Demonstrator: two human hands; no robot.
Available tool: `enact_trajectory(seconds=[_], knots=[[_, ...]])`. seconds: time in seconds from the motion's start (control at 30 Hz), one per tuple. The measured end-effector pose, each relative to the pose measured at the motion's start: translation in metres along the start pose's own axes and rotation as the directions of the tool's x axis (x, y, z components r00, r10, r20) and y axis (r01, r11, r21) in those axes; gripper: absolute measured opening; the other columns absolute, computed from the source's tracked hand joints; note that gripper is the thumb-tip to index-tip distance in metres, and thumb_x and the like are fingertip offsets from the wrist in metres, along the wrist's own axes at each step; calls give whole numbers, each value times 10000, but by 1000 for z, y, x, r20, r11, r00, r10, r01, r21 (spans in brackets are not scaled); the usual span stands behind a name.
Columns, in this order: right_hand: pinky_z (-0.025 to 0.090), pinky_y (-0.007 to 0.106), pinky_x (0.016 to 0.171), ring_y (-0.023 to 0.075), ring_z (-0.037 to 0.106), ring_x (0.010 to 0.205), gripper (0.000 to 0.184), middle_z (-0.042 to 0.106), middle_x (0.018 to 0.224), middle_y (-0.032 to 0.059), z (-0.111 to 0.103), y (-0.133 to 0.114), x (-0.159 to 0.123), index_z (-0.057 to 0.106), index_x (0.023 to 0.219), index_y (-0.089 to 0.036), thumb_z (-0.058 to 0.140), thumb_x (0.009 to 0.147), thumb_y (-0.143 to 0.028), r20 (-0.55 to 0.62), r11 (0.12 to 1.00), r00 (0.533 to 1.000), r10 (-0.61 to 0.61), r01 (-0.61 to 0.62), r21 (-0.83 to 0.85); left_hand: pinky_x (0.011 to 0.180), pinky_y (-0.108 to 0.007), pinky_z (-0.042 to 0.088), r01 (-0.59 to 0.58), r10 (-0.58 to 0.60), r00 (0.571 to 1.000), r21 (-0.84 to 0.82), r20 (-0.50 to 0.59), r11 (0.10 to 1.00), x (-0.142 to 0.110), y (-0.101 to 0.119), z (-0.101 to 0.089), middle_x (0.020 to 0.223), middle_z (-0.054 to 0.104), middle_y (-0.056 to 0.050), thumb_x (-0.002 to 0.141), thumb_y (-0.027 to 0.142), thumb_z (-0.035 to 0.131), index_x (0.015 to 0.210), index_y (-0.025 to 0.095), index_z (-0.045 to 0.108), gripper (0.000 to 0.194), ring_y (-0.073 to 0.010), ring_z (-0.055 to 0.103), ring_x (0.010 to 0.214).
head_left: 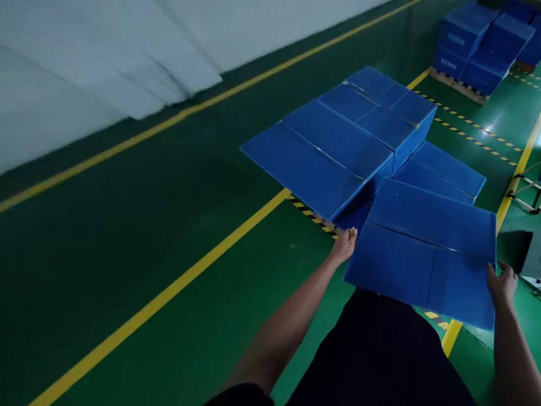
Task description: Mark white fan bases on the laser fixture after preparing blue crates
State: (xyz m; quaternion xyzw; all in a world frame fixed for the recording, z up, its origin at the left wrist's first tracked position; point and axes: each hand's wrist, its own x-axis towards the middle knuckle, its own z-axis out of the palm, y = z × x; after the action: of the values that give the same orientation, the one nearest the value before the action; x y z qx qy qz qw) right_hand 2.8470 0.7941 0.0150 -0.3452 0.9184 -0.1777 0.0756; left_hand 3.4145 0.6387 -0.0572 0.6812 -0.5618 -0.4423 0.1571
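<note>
The person's left hand is clenching the near-left corner of a blue corrugated plastic panel, and the right hand is gripping the panel's right edge, its fingers curled over the rim. The panel is spanning the space between both hands, tilted above the green floor. Its far side is lying close against a blue corrugated plastic box, whose wide flaps are spreading out to the left and right. From this view, it is impossible to tell whether the panel is joined to the box.

The main risk is in the grip: each hand is holding only an edge, so a loosening hold on the smooth plastic could let the panel slip or sag along its crease. Its left corner could also catch on the box's nearest flap if pushed forward. Farther right, stacked blue boxes are sitting on a wooden pallet, well away from both hands.
</note>
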Motion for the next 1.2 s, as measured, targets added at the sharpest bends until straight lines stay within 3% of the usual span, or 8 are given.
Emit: enact_trajectory(seconds=[0.13,0.3,0.4,0.5,0.57,0.7,1.03,1.2], knots=[[468,559,1195,397,609,1295,666,713,1303,243,44,-104,-30,743,1328,-134,551,861,-569,178,969,954,-240,246,-11,704,-306,453,-17,21,999,-110,42,994,29,-12,-12,868,701,-21,1151,548,375,1260,246,523,353,-201,678,729],[459,515,1213,353,578,1353,525,694,1356,183,101,-228,-100,725,1350,-187,511,976,-487,397,844,760,-515,532,76,674,-298,437,-65,83,993,-202,78,977,65,-15,-25,853,687,-8,1148,542,384,1170,251,568,345,-181,644,685],[443,504,1239,343,565,1391,486,687,1403,165,122,-275,-127,704,1381,-196,511,1013,-447,464,784,664,-586,610,117,709,-317,422,-109,126,990,-212,67,971,82,-11,-31,876,710,-52,1137,566,431,1078,228,619,391,-205,655,770],[431,489,1257,328,579,1387,467,685,1425,162,131,-300,-141,701,1387,-186,520,1017,-407,492,739,599,-632,656,152,718,-331,401,-144,163,984,-204,77,968,91,-8,-39,903,731,-85,1131,518,467,1006,213,647,376,-219,654,802],[436,494,1254,328,587,1381,455,685,1430,157,133,-303,-146,701,1380,-194,530,1015,-404,496,745,602,-626,650,151,708,-331,387,-168,190,977,-195,97,966,93,-8,-44,884,731,-85,1127,492,482,993,210,660,359,-220,647,782],[455,523,1235,338,599,1363,470,695,1388,153,126,-284,-148,701,1366,-210,542,993,-446,492,812,678,-546,572,113,683,-326,363,-221,242,962,-161,129,962,92,-11,-54,824,713,-77,1122,507,487,976,209,680,384,-213,610,717],[560,506,1045,323,678,1087,683,699,1327,175,83,-183,-136,753,1370,-198,530,902,-642,409,962,877,-252,274,4,623,-349,292,-322,323,903,-54,282,945,109,-1,-80,631,619,-58,1023,530,571,783,207,713,427,-187,500,565],[565,490,1026,301,669,987,781,709,1298,180,62,-128,-125,765,1366,-180,539,836,-707,302,983,937,-178,186,3,596,-334,284,-319,293,848,-15,442,948,81,-8,-93,549,561,-28,878,516,708,599,227,624,409,-162,460,528]])
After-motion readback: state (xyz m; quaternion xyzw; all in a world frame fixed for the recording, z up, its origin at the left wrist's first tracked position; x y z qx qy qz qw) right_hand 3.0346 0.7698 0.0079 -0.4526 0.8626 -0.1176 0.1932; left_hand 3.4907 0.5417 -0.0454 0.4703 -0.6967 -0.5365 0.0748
